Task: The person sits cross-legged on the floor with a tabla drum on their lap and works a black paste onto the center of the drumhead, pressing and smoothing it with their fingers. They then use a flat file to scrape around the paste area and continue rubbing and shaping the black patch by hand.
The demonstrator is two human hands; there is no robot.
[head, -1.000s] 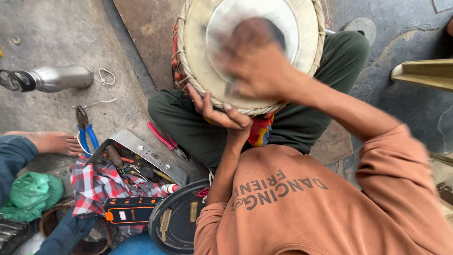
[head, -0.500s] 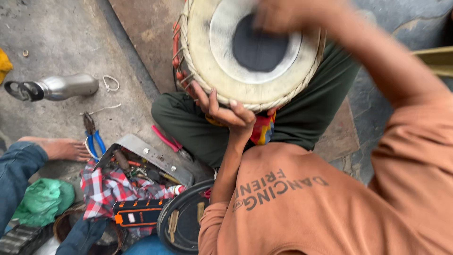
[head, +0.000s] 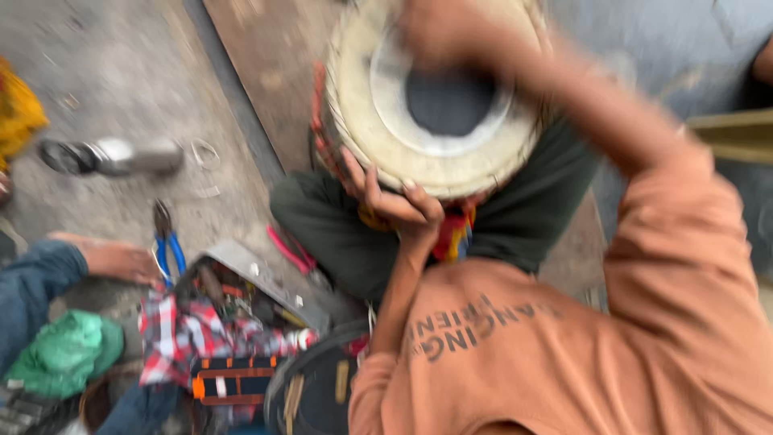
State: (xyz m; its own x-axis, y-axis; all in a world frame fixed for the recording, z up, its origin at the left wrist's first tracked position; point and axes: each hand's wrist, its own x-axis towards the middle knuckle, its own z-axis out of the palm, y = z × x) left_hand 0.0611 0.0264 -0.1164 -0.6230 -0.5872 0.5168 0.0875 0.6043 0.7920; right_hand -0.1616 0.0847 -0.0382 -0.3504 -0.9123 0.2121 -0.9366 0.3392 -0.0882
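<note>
The left hand (head: 390, 201) is turned palm up, wrist bent back, its fingers (head: 354, 173) curled upward. The right hand (head: 451, 36), blurred, is raised well above and beyond those fingers, forearm sloping down to a bent elbow.

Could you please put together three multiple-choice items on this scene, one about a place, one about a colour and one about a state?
1. Where does the left hand rest?
A. On the lower rim of the drum
B. On the pliers
C. On the green cloth

2. What colour are the handles of the pliers on the floor?
A. Yellow
B. Blue
C. White

3. How does the right hand appear?
A. Lying sharp and flat on the floor
B. Gripping the metal bottle
C. Blurred over the top of the drumhead

Answers:
1 A, its fingers curl against the drum's near edge.
2 B, two blue handles lie beside the checked cloth.
3 C, it is smeared above the drum's dark centre patch.
</note>
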